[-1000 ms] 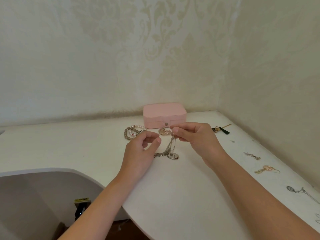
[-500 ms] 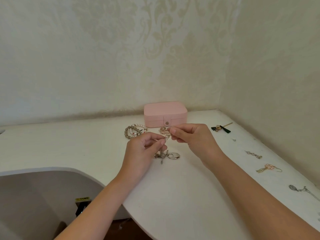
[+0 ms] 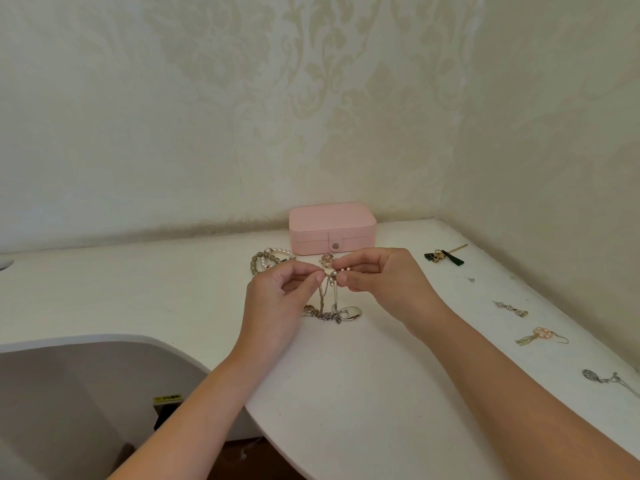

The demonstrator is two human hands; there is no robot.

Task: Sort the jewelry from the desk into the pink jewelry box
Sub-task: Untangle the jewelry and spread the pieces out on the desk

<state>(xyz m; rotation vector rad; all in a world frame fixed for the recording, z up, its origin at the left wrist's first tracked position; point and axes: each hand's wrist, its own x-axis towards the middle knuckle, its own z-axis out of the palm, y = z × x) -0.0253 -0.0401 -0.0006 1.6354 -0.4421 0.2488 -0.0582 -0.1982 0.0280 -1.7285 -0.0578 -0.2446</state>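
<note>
The pink jewelry box (image 3: 332, 227) stands closed at the back of the white desk (image 3: 363, 393), its snap tab fastened. In front of it my left hand (image 3: 277, 299) and my right hand (image 3: 384, 282) both pinch the top of a silver chain necklace (image 3: 329, 299), fingertips almost touching. The chain hangs down from them to an oval silver pendant (image 3: 349, 313) lying on the desk. A small pink piece (image 3: 326, 259) lies just behind my fingers. A pearl and grey bead bracelet (image 3: 268, 259) lies left of the box.
Along the right side of the desk lie a green and gold brooch (image 3: 443, 256), a crystal earring (image 3: 510, 308), a pink bead earring (image 3: 542, 336) and a silver piece (image 3: 602, 377). Walls close the back and right. The desk edge curves away at the left.
My hands have drawn closer together and lifted a little, pulling the chain up so it hangs straight; a second ago they were apart with the chain slack.
</note>
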